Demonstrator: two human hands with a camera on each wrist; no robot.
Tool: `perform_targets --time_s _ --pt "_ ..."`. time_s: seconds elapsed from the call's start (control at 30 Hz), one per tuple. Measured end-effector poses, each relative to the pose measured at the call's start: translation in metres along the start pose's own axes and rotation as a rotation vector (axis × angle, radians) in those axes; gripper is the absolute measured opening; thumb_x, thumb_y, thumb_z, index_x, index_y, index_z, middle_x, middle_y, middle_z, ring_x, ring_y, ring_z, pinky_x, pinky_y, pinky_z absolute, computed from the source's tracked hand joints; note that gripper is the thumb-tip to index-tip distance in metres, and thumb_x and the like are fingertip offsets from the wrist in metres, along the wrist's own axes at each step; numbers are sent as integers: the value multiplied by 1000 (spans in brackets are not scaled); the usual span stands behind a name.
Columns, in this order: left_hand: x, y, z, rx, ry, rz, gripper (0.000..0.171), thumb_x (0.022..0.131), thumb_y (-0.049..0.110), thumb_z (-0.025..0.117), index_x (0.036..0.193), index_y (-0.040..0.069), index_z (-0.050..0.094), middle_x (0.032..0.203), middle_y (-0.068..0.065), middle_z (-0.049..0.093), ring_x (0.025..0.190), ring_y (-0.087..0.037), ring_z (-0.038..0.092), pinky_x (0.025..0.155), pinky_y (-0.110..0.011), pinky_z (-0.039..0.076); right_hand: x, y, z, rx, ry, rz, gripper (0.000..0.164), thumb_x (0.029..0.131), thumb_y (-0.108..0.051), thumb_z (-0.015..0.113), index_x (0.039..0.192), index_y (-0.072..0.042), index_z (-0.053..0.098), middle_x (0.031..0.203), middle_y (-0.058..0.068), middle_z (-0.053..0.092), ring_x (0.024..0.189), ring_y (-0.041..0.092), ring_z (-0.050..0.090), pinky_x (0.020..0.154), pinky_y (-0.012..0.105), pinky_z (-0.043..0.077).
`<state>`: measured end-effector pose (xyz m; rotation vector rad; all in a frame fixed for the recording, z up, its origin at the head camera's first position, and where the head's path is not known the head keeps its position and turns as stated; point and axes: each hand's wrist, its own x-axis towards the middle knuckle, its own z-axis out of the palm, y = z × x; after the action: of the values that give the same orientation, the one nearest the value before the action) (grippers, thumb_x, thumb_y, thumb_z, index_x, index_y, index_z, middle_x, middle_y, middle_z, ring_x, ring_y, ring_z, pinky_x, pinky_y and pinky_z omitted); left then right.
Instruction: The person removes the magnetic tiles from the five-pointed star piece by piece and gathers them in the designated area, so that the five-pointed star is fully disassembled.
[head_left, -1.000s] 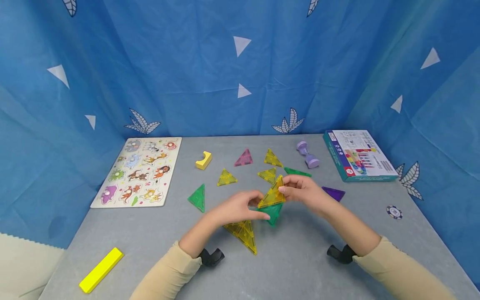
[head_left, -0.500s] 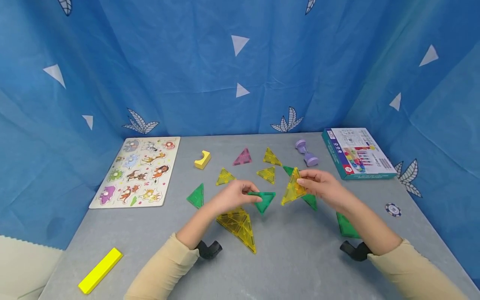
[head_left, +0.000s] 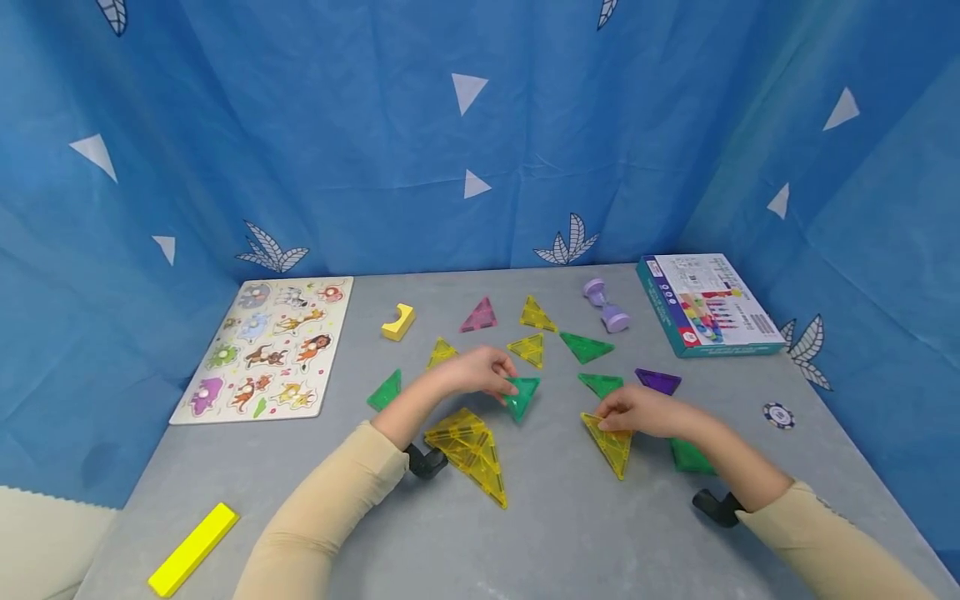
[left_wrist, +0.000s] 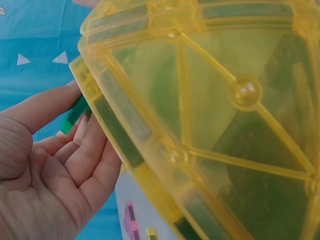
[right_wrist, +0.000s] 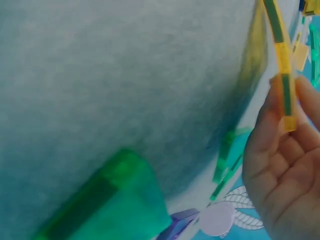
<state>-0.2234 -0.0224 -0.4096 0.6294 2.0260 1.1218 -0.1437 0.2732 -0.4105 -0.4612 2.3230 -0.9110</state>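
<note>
My left hand [head_left: 480, 372] pinches a green triangular magnetic tile [head_left: 522, 397] near the middle of the table. Just in front of that hand is a larger piece of joined yellow magnetic tiles [head_left: 474, 450]; it fills much of the left wrist view and partly hides the green tile [left_wrist: 74, 116]. To the right, my right hand [head_left: 643, 412] holds a yellow triangular magnetic tile [head_left: 611, 447] by its upper edge, low over the table. The right wrist view shows this yellow tile [right_wrist: 284, 75] edge-on between thumb and fingers.
Loose green tiles [head_left: 585, 347], yellow tiles [head_left: 527, 350], a pink tile [head_left: 478, 316] and a purple tile [head_left: 658, 382] lie around the hands. An animal puzzle board [head_left: 262, 350] is left, a box [head_left: 712, 304] and purple hourglass [head_left: 606, 306] back right, a yellow bar [head_left: 193, 550] front left.
The hands were together at the yellow and green tiles, then parted. My right hand has carried the yellow tile right and down; the left keeps the green tile near the middle.
</note>
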Motion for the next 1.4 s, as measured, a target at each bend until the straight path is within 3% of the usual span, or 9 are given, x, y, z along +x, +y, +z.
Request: perform_targets --time_s 0.27,0.57,0.73,0.87,1.0,1.17,1.27,1.4 --pt "13 11 5 50 -54 -21 20 86 7 66 105 2 62 87 -7 65 75 -19 68 78 -40 51 -1 -15 2 -179 153 78 18 87 -16 66 102 -7 70 88 -3 67 73 9 58 69 29 51" --pt "47 21 18 110 -28 -57 18 86 13 67 103 7 68 85 0 69 73 -14 68 73 -30 53 -4 -18 1 -151 197 33 19 87 -16 66 103 -6 70 89 -2 68 75 11 60 70 29 52" --pt "53 20 20 193 -14 -57 24 87 12 67 110 7 67 92 -1 70 77 -11 66 74 -27 51 -4 -17 5 -135 192 9 19 88 -17 66 102 -6 70 89 -3 68 75 10 60 69 28 52" --pt "44 24 13 280 25 -19 31 85 12 68 115 3 65 105 -5 67 90 -13 64 77 -26 50 -5 -17 7 -119 200 9 20 88 -17 65 103 -5 69 90 -3 68 76 10 60 70 28 52" --pt "22 28 0 342 27 70 36 85 14 69 118 1 62 114 -11 64 103 -20 60 80 -27 49 -2 -22 13 -94 200 -31 21 89 -17 64 105 -5 69 90 -4 67 77 9 59 69 26 51" --pt "-7 20 -18 393 -182 166 43 86 24 69 124 7 59 124 -5 59 115 -20 54 91 -30 45 9 -35 31 -12 147 -148 26 90 -22 63 107 -4 68 92 -3 67 77 9 59 66 25 50" --pt "-21 12 -24 376 -293 109 44 83 27 72 123 13 61 122 5 60 118 -14 51 94 -30 43 21 -48 46 66 95 -190 28 90 -24 63 108 -4 67 97 -1 68 79 11 62 66 25 50" --pt "-32 3 -23 350 -359 32 37 81 22 74 116 16 64 116 11 61 115 -8 52 93 -29 43 40 -67 67 133 33 -188 27 89 -25 64 107 -6 68 92 0 69 78 13 63 65 26 50"
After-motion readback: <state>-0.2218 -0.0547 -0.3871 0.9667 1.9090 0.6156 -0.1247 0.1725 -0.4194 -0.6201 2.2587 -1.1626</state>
